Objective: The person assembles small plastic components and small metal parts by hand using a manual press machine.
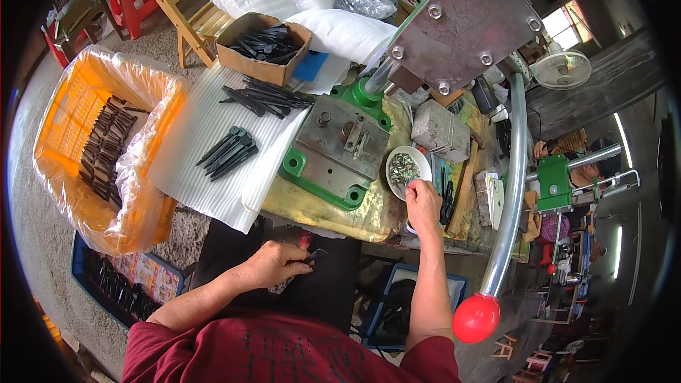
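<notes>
Even, bright light covers the ribbed white foam sheet (213,124); the right side is dim around a glaring pale window (567,25) and slim white tube lights (619,140). The glossy red ball knob (477,319) gleams. Fisheye edges bend into black.

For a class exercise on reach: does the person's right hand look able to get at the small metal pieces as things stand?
Most likely yes: the right hand is at the near rim of the white bowl, whose open top leaves the small metal pieces uncovered.
</notes>
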{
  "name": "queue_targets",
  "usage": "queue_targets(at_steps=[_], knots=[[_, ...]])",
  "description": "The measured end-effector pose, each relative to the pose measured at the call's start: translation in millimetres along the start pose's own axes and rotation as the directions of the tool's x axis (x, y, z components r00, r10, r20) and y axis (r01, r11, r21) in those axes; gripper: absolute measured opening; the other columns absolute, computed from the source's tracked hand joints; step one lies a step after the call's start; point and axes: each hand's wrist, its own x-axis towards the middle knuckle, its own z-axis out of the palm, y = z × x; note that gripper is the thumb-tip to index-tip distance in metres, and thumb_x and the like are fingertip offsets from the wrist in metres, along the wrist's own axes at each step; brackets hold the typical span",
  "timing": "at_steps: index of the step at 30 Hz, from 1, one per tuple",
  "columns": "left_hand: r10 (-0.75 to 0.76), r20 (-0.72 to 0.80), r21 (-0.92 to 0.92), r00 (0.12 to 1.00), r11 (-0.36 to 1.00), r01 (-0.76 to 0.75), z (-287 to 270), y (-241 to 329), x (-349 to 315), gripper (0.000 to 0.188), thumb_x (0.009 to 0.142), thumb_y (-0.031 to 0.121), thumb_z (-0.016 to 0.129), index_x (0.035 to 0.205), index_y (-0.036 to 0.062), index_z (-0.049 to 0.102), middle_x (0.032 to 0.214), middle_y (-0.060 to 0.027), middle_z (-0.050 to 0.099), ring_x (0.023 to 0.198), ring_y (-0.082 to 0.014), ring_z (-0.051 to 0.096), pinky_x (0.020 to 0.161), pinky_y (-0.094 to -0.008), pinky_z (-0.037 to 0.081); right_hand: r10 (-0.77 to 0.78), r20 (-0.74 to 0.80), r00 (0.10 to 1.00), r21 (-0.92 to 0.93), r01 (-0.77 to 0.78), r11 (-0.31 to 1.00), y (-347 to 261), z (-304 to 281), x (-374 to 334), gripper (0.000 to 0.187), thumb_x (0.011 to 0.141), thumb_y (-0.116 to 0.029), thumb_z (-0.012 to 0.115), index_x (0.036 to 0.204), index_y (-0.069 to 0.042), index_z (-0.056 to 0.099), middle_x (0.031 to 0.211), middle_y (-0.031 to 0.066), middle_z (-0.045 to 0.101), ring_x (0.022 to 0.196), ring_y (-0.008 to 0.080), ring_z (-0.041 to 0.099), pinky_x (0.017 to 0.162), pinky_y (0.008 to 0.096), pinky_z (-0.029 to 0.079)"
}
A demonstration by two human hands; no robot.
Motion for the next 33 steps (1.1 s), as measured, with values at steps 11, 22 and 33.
queue_targets(at_steps=[11, 22, 33], knots=[[0.031, -0.007, -0.025, 0.999, 0.999, -0.032, 3.7, -3.6, 0.1, 0.018, 0.075, 0.016, 0.062, 0.083, 0.0004, 0.059, 0.073, -0.0133, 0.058, 0.067, -0.0271, 0.059, 0.06, -0.0328, 0.046, -0.027, 0.311, 0.95, -0.224, 0.101, 0.969, -8.9, -4.3, 20.3, 0.009, 0.075, -0.011, 0.051, 0.078, -0.003, 0.052, 0.081, 0.013, 0.057, 0.083, 0.0317, 0.053, 0.072, 0.0462, 0.036], [-0.005, -0.006, -0.047, 1.0, 0.999, 0.005, 3.3, -8.1, -4.8, 0.017, 0.076, 0.016, 0.062, 0.084, 0.0014, 0.059, 0.066, -0.0132, 0.057, 0.06, -0.0228, 0.058, 0.057, -0.0308, 0.045, -0.104, 0.309, 0.945, -0.105, 0.143, 0.984, 2.7, -12.1, 16.1, 0.007, 0.078, -0.005, 0.044, 0.083, 0.0, 0.044, 0.08, 0.0188, 0.054, 0.082, 0.0357, 0.052, 0.07, 0.0447, 0.037], [-0.196, -0.042, -0.317, 0.98, 0.932, 0.173, 2.2, 9.7, 6.0, 0.016, 0.079, 0.014, 0.061, 0.088, 0.0017, 0.061, 0.059, -0.0009, 0.054, 0.054, -0.0043, 0.05, 0.05, -0.0227, 0.043, 0.043, -0.015, 0.999, 0.632, -0.024, 0.775, 8.0, 0.0, -3.1, 0.011, 0.08, -0.002, 0.051, 0.089, -0.002, 0.044, 0.076, 0.0072, 0.053, 0.066, 0.0161, 0.053, 0.059, 0.0279, 0.043]])
